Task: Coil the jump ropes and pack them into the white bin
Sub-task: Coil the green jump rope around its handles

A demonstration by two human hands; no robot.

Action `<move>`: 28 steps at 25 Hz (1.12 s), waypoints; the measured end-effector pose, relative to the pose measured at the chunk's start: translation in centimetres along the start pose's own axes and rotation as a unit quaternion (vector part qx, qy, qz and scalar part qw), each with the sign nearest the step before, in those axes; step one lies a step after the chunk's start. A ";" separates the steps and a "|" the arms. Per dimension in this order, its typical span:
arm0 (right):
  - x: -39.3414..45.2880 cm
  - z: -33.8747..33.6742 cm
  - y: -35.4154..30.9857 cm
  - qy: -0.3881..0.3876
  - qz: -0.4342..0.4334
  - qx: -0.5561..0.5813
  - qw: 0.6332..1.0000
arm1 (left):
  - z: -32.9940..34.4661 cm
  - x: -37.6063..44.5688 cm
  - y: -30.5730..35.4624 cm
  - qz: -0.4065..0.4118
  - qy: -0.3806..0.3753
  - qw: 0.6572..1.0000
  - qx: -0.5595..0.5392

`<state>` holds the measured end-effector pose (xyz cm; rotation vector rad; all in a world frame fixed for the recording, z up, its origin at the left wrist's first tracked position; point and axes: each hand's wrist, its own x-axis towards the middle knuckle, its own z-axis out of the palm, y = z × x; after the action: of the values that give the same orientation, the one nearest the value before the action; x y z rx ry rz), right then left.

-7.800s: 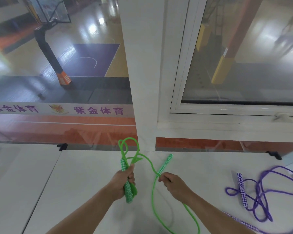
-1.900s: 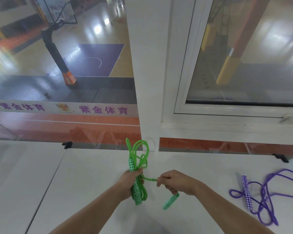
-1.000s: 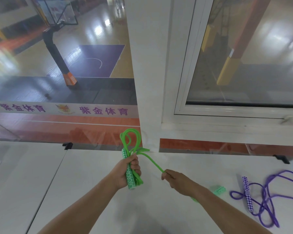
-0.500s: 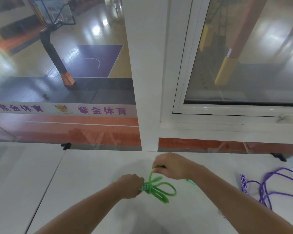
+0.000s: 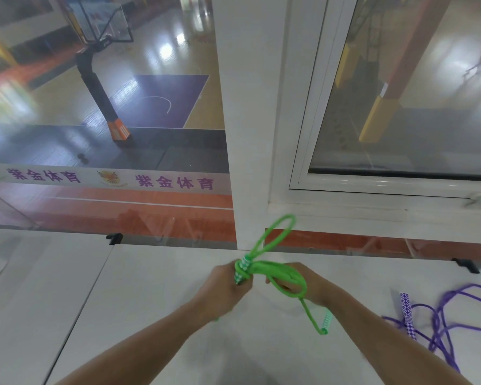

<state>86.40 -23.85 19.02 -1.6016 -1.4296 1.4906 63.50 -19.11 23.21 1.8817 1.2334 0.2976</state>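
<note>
1. Reading from the far left, a banner (image 5: 106, 180) beyond the glass carries purple characters, 紫金体育, printed twice with a small emblem between them; no other writing is legible.
2. The left hand (image 5: 227, 287) grips the checked handle (image 5: 240, 270) of the green jump rope (image 5: 278, 276), fingers curled round it above the white surface (image 5: 150, 301).
3. Half a second ago the coil lay low between the hands; now a loop stands up toward the window and several turns are gathered beside the handle.
4. The right hand (image 5: 303, 284) has moved in just beside the left, its fingers inside the bunched turns and seemingly pinching them, though blur hides the exact grip.
5. The second green handle (image 5: 326, 320) now dangles below the right wrist on a short tail, so the winding looks nearly finished and only the end needs securing, in my judgement.
6. On the near right the purple jump rope (image 5: 442, 323) lies loose and uncoiled.
7. The white bin is not in view, so nothing shown is packed yet.
</note>
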 end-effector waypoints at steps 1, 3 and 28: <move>-0.2 0.5 0.5 0.002 0.010 0.006 1.000 | 0.0 0.6 -0.3 -0.038 0.019 0.999 -0.015; -0.4 1.8 0.9 -0.003 0.047 -0.002 0.999 | 0.4 1.6 -0.9 -0.102 0.043 0.993 -0.043; -1.2 -1.9 -2.1 -0.050 -0.010 0.022 0.998 | -2.1 0.3 2.0 0.038 -0.174 0.983 0.040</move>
<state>87.65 -23.77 21.82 -1.5008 -1.4510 1.5990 63.70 -18.10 25.89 1.9525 0.9489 -0.0439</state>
